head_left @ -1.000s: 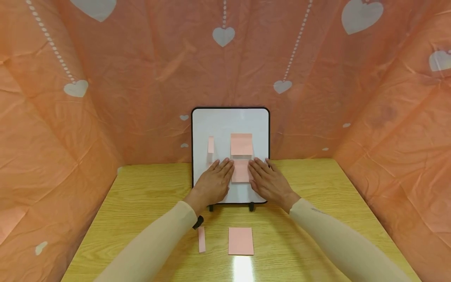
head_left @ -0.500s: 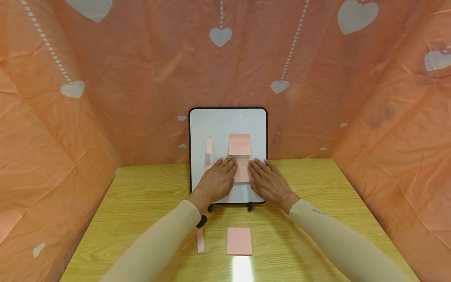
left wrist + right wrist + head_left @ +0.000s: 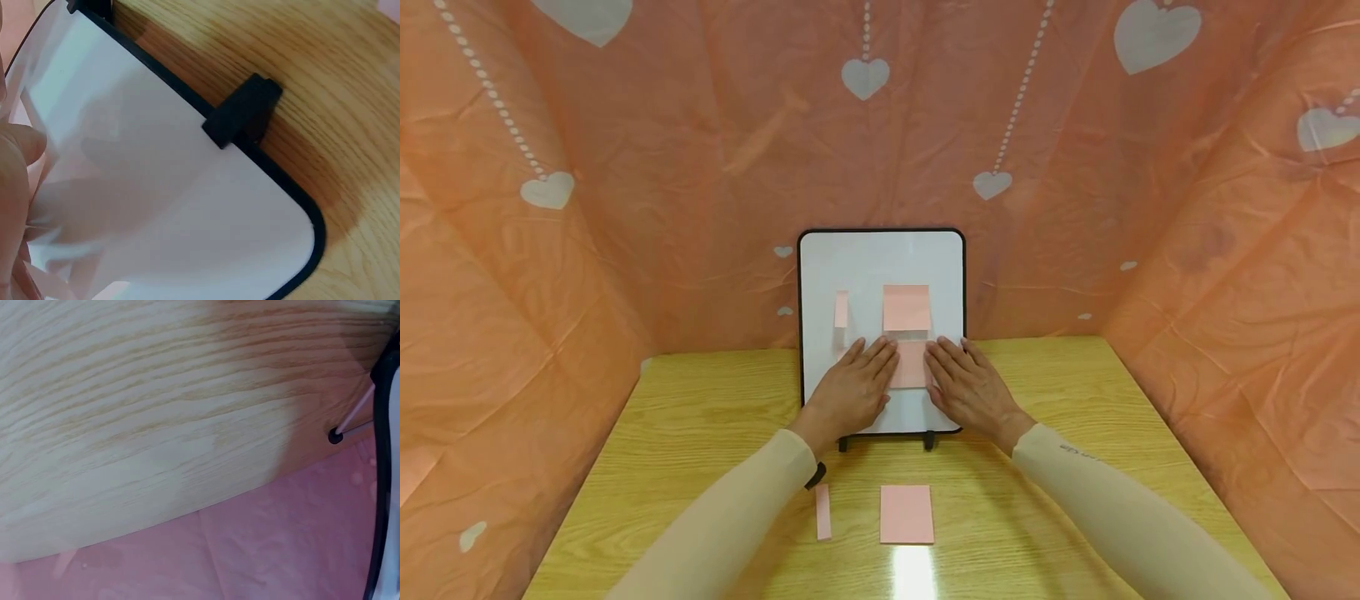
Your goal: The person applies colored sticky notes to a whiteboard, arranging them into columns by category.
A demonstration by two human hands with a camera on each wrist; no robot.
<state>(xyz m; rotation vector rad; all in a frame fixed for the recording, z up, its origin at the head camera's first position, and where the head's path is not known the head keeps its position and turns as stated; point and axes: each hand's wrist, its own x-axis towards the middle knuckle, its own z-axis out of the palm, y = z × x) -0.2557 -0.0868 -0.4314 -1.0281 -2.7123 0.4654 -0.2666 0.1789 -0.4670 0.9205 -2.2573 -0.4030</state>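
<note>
A whiteboard [image 3: 880, 258] with a black frame stands propped on the table. On it, a square pink sticky note [image 3: 906, 308] sits above a second square sticky note [image 3: 912, 365]. My left hand [image 3: 852, 387] rests with straight fingers at the lower note's left edge, and my right hand [image 3: 973, 387] touches its right edge the same way. A narrow pink sticky strip [image 3: 841, 309] is stuck further left on the board. Below it, my left fingers hide part of the surface. In the left wrist view, part of the left hand [image 3: 15, 187] shows at the edge. The right wrist view shows no hand.
On the wooden table [image 3: 715, 400] lie a square pink sticky-note pad [image 3: 906, 514] and a narrow pink pad [image 3: 823, 512]. Black feet [image 3: 244, 112] hold the board's lower edge. An orange cloth [image 3: 700, 208] with white hearts encloses the table.
My left hand slid right over the lower note, then back left to its edge. My right hand stayed nearly still at the right edge. The head view drifted slightly.
</note>
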